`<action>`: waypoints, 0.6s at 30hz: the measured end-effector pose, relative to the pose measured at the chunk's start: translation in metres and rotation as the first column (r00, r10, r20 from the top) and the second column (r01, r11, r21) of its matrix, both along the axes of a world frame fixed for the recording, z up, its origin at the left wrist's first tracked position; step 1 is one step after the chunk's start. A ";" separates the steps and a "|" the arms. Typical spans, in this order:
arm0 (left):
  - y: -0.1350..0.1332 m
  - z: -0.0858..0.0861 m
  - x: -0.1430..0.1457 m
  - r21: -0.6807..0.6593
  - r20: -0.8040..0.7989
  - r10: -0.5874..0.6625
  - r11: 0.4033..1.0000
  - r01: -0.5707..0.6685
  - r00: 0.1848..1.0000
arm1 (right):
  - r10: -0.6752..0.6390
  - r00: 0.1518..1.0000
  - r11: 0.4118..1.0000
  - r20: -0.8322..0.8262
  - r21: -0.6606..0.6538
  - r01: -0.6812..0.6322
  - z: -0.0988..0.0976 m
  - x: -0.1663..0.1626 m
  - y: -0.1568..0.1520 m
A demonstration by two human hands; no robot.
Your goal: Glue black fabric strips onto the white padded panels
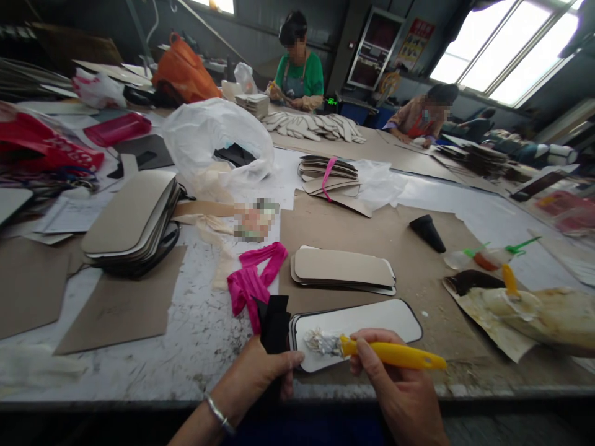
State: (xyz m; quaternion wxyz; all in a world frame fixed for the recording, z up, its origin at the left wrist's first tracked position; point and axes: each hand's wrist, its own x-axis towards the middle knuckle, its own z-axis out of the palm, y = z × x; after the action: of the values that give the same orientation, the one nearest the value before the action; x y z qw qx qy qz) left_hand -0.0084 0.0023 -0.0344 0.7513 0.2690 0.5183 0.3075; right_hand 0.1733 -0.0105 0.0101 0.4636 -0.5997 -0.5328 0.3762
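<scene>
My right hand (395, 378) grips the yellow handle of a brush (395, 354). Its bristles, caked in white paste, touch the left part of a pale rounded panel (372, 323) with a dark edge, on top of a small stack. Beside that stack's left end, my left hand (264, 368) is closed around several black strips (275, 322), its thumb at the panel's corner. Just behind lies a second stack of beige rounded panels (344, 266). A bright pink cloth band (251, 282) rests behind the strips.
At right, a paste-smeared container (548, 316) lies near a black cone (426, 233). A tied panel bundle (330, 176) and an open plastic bag (218, 136) sit farther back. A tall panel stack (132, 214) stands left. Two people work across the table.
</scene>
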 end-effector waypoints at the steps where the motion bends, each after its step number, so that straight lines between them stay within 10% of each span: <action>1: 0.000 0.000 0.000 -0.002 -0.005 -0.004 1.000 0.004 1.000 | -0.012 1.000 1.000 -0.004 -0.003 0.012 0.001 -0.001 -0.001; 8: -0.001 0.001 0.002 0.024 -0.061 0.003 1.000 -0.002 0.998 | 0.073 0.984 0.996 0.162 0.047 -0.081 -0.008 0.011 -0.001; 18: -0.002 0.004 0.006 0.006 -0.130 0.043 0.999 -0.042 0.991 | -0.182 0.795 0.950 0.579 0.312 -0.009 -0.007 0.070 0.005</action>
State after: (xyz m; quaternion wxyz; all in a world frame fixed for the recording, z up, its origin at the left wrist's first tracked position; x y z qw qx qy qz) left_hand -0.0020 0.0001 -0.0306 0.7088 0.2786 0.5713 0.3061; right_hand 0.2432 -0.0051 0.0032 0.3726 -0.6348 -0.6742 0.0598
